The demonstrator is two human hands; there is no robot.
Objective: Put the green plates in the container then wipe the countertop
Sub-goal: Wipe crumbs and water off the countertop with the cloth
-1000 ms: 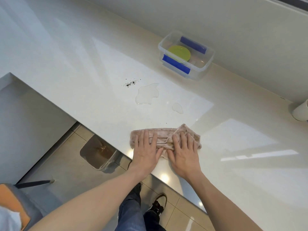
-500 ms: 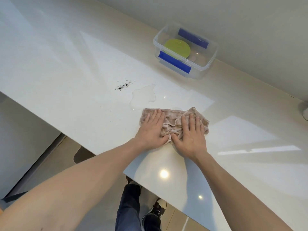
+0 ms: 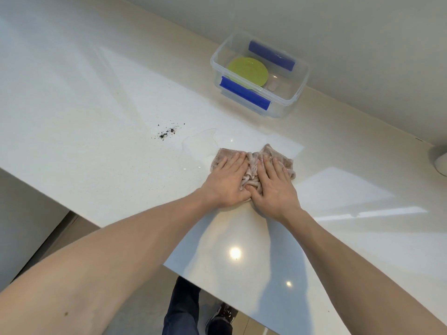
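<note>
Cloth (image 3: 254, 163): a soft pinkish towel, bunched into folds, lying on the table (image 3: 96, 105) near its front edge, just right of the spill.
Left hand (image 3: 226, 181): flat on the left part of the cloth, fingers straight and pressing down, gripping nothing.
Right hand (image 3: 274, 184): flat on the right part of the cloth in the same way, thumb side touching the left hand.
Handling: the cloth is light and limp, so it gives no shape by itself; it slides easily on the glossy top and, I judge, becomes heavier when it drinks the water.
Where to hold: best pressed with both palms over the middle folds, so the edges do not roll under.
Water puddle (image 3: 196, 151): clear and thin, touching the left edge of the cloth; its outline is hard to see.
Crumbs (image 3: 167, 132): dark specks, left of the puddle, not yet reached.
Green plates (image 3: 248, 71): already inside the clear container (image 3: 294, 102) at the back; possibly more than one is stacked.
</note>
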